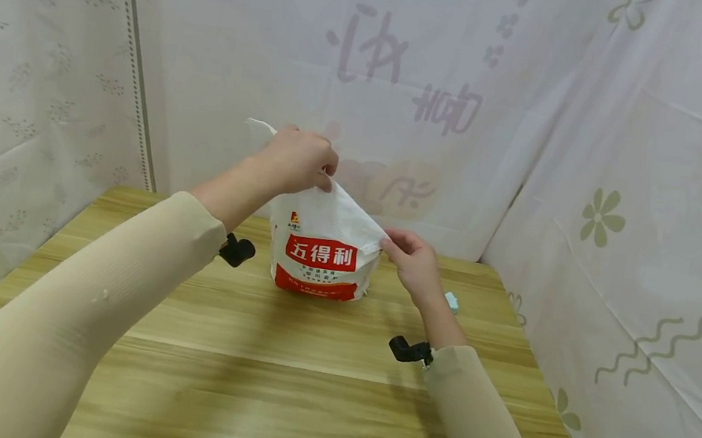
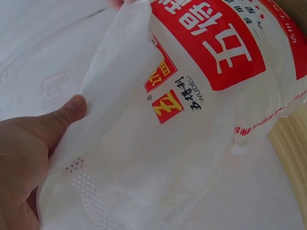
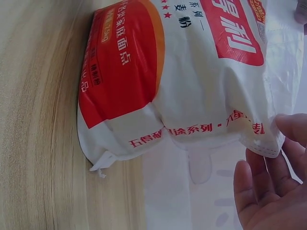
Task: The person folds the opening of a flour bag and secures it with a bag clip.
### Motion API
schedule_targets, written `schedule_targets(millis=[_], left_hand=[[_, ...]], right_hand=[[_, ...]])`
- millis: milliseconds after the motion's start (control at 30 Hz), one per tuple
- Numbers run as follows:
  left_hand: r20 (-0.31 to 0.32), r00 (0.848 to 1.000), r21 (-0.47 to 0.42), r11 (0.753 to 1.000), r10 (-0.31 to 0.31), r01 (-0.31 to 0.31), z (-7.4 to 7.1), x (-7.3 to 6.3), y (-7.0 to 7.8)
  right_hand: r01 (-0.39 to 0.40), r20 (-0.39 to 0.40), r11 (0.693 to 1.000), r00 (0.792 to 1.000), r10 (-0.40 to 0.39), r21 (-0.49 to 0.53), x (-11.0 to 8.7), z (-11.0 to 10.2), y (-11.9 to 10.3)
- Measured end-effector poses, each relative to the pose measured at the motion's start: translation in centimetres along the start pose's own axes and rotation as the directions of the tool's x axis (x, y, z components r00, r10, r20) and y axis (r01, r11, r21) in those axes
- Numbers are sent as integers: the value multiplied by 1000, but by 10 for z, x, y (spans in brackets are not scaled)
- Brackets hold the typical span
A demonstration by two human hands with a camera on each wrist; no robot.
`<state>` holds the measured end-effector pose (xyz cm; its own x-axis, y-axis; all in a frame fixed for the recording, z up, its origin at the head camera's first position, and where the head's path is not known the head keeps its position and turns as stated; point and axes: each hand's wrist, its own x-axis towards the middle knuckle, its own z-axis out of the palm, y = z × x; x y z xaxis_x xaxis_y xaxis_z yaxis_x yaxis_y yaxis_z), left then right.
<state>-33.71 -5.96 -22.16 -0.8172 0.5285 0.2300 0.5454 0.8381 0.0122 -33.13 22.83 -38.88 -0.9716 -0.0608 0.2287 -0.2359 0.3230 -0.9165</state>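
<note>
A white flour bag [image 1: 322, 254] with red printed panels stands upright on the wooden table. Its upper part is slack and stretched between both hands. My left hand [image 1: 299, 159] grips the top edge toward the left, the thumb [image 2: 74, 109] lying over the plastic and some fingers hidden behind it. At the bag's right upper corner, my right hand [image 1: 414, 261] pinches the stitched edge between thumb and fingers. Seen from the right wrist, the bag's lower corner [image 3: 103, 160] rests on the table with a short thread end showing.
The wooden table [image 1: 218, 395] reaches back to a patterned white curtain [image 1: 428, 50], with more curtain along both sides. A small pale green object [image 1: 451, 303] lies on the table behind the right wrist. Each wrist carries a black camera mount [image 1: 410, 350].
</note>
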Motion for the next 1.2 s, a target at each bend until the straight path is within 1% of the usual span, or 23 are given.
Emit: schedule_targets(millis=[200, 333, 500, 667, 733, 833, 967, 1200], left_hand=[[10, 1000, -7, 1000, -13, 13, 1, 0, 4], [13, 1000, -14, 1000, -16, 16, 1, 2, 0], [24, 1000, 0, 1000, -13, 13, 2, 4, 2], [38, 999, -1, 1000, -29, 29, 2, 4, 4], [38, 999, 3, 1000, -28, 27, 3, 5, 4], [41, 999, 21, 1000, -10, 9, 5, 5, 4], [57, 998, 35, 999, 13, -15, 4, 6, 5], [107, 994, -2, 1000, 9, -9, 3, 7, 9]], right_hand=[[-12, -2, 1000, 1000, 12, -24, 1, 0, 0], [-17, -12, 999, 1000, 16, -50, 6, 2, -4], [-11, -18, 998, 1000, 10, -60, 7, 2, -4], [-17, -22, 997, 1000, 16, -75, 7, 2, -5], [-22, -25, 996, 1000, 19, -92, 7, 2, -5], [-28, -29, 994, 999, 25, -105, 7, 2, -6], [-38, -30, 993, 999, 35, -113, 7, 3, -6], [-45, -28, 993, 999, 42, -112, 6, 4, -7]])
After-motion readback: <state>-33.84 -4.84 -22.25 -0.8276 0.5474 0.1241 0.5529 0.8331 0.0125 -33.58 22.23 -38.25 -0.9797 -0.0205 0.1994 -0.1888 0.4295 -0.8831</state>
